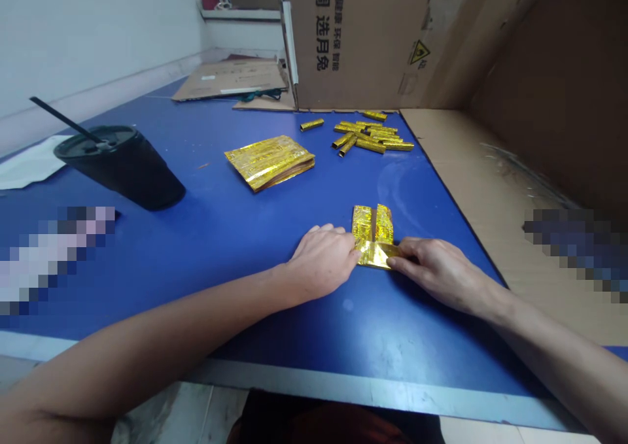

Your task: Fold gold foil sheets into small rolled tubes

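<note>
On the blue table lies a partly folded sheet of gold foil paper (385, 225), its two upper flaps standing side by side with a brown strip between them and its lower edge folded across. My left hand (326, 257) is closed, pinching the sheet's left side. At the lower right, my right hand (432, 261) pinches the fold between thumb and fingers. A stack of gold foil paper (269, 159) rests farther off to the left. Beyond the hands sits a pile of several folded gold paper pieces (370, 140), with one single folded piece (312, 125) apart on its left.
A dark cup (132, 169) with a straw stands at the left, near a white sheet (34, 163). Large cardboard (373, 51) rises at the back and covers the right side. Flat cardboard (230, 78) lies at the back left. The table's pale front edge (314, 382) is near me.
</note>
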Motion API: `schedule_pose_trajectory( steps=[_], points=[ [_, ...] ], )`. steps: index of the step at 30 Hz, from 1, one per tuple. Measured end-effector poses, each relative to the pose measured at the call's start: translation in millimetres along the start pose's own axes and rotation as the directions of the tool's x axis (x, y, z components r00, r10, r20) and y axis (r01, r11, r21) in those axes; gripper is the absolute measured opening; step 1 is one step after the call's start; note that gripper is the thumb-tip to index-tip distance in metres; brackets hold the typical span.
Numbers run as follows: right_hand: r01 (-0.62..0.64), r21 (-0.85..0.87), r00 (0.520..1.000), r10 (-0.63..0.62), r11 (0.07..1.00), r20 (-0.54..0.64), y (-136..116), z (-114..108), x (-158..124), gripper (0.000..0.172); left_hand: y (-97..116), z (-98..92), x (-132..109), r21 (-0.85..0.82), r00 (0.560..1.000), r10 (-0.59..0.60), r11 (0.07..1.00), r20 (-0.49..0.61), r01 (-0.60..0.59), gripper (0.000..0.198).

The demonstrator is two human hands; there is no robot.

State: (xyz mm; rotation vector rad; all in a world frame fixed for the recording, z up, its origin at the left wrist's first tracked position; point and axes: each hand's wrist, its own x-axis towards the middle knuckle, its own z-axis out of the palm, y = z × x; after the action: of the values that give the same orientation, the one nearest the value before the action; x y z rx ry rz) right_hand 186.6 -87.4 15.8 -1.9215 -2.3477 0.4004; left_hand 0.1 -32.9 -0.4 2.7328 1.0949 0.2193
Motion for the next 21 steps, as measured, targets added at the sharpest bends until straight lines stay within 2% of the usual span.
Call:
schedule_pose_trajectory(
  steps=[4,11,21],
  points=[
    [-0.024,-0.053,1.0,0.023,0.998,-0.014,-1.3,1.7,0.4,0.025,1.5,1.9,1.2,0.079,1.0,0.011,0.997,-0.02,-0.009,0.028],
    [-0.075,-0.106,0.997,0.075,0.992,-0.002,-5.7,2.0,-1.2,0.02,2.7,1.6,1.1,0.096,1.0,0.019,0.995,-0.024,-0.017,0.026],
    [-0.095,-0.195,0.995,0.086,0.976,-0.055,-8.6,5.0,-4.7,0.023,3.9,0.5,-0.5,0.166,1.0,0.017,0.986,-0.004,-0.017,0.028]
  ],
)
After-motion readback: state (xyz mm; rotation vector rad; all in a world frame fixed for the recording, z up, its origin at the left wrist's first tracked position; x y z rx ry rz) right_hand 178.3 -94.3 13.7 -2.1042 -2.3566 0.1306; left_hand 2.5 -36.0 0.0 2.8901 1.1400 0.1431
